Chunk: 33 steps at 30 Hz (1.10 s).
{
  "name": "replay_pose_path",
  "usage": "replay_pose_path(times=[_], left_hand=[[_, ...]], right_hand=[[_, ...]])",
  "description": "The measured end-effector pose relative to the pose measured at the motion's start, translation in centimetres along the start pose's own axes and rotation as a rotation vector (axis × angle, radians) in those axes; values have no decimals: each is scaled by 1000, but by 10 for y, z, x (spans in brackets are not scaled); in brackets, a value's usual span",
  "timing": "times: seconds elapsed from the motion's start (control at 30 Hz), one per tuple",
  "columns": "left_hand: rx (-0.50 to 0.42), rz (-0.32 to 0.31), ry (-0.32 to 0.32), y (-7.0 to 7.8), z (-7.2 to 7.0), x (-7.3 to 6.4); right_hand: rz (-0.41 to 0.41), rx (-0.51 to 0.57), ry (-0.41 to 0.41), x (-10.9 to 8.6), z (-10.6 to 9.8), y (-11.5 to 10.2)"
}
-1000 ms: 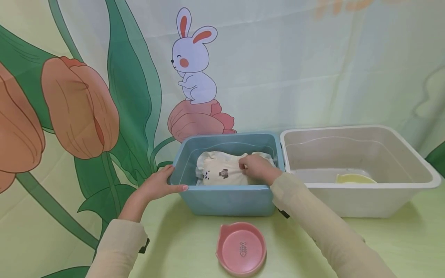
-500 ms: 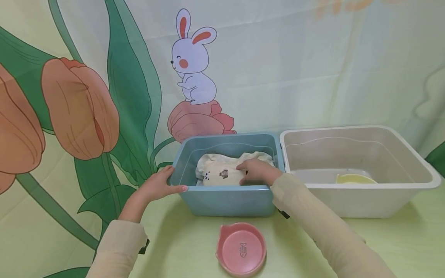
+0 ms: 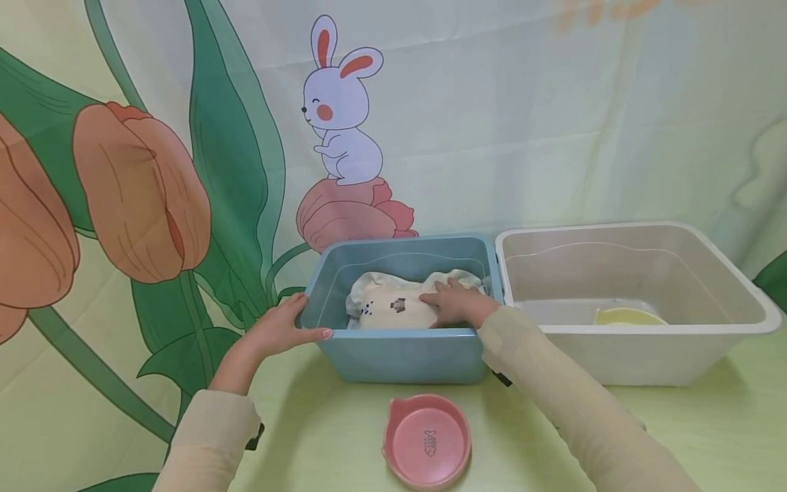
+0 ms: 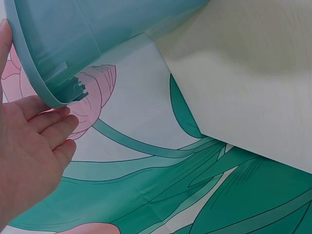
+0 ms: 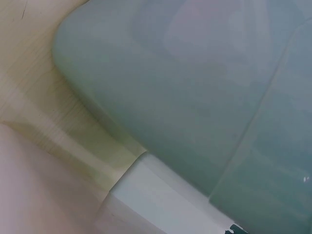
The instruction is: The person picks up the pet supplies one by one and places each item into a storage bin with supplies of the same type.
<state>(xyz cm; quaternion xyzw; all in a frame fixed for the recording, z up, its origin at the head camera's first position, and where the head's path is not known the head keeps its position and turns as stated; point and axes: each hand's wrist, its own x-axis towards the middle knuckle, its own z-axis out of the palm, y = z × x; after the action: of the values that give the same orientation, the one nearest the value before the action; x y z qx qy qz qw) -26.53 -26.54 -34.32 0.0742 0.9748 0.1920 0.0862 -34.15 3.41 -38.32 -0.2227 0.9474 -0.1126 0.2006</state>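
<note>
Both hands engaged: your left hand (image 3: 279, 331) grips the blue tub (image 3: 399, 355) rim, your right hand (image 3: 456, 305) presses flat-fingered on the soaked cloth (image 3: 393, 307) (washing step); next, gather it firmly.

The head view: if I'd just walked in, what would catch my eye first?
Probably the blue tub at the middle of the table, where the right hand presses flat on a cream cloth with small animal prints while the left hand holds the tub's left rim. Then the big backdrop behind, with its white rabbit sitting on a pink flower, and the pink fish-marked bowl in front.
</note>
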Motion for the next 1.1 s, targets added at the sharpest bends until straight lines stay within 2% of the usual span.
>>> replay_pose_path(times=[0.23,0.53,0.7,0.9,1.1], left_hand=[[8,-6,-3,2,0,1],[10,-4,-11,2,-1,-1],[11,-6,-14,3,-2,-1],[11,-8,-22,5,-2,-1],[9,-10,-24,5,-2,-1]], right_hand=[[7,-6,-3,-2,0,1],[-38,15,45,-8,-7,-1],[-48,17,45,-13,-9,-3],[-76,-19,50,-17,-10,-4],[-131,-69,95,-19,-13,0]])
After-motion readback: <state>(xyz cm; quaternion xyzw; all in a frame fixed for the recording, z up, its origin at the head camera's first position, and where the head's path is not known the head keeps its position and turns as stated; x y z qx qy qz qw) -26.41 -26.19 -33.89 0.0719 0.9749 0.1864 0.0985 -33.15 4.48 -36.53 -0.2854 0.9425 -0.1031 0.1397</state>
